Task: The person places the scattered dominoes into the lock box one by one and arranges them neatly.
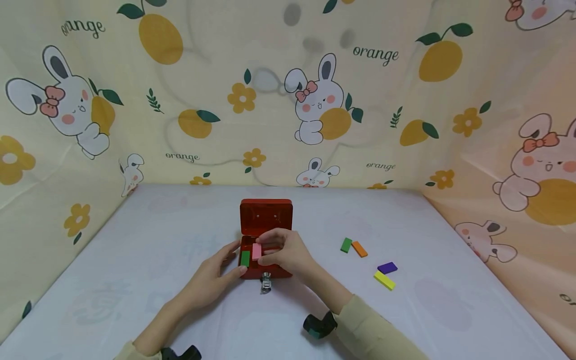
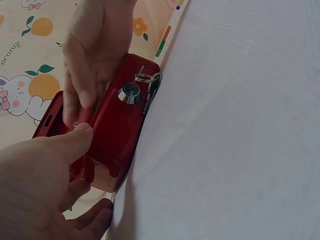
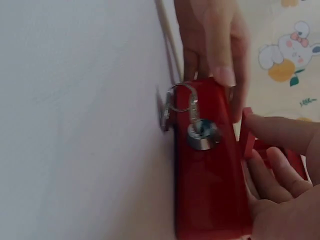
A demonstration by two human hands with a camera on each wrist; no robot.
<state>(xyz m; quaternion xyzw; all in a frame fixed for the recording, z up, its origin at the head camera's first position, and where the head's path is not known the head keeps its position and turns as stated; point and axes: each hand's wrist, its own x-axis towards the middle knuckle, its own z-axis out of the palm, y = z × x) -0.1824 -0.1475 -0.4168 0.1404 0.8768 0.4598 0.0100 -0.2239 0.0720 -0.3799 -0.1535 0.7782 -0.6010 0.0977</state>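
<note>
A small red metal cash box (image 1: 280, 273) stands with its lid (image 1: 266, 215) raised at the back. My left hand (image 1: 204, 282) grips the box's left side, thumb at the front corner and fingers along the side. Over the open box, my right hand (image 1: 291, 251) pinches a pink block (image 1: 256, 251) between thumb and fingers; the right wrist view shows this block (image 3: 247, 132) upright near the rim. A green block (image 1: 245, 258) is inside at the left. From the front lock (image 2: 131, 93) hangs a key on a ring (image 3: 182, 97). The right hand hides part of the interior.
On the white table (image 1: 216, 325), to the right of the box, lie a green block (image 1: 346, 245), an orange block (image 1: 359, 249), a purple block (image 1: 387, 268) and a yellow block (image 1: 384, 280). A printed cloth (image 1: 270, 135) hangs behind and at both sides.
</note>
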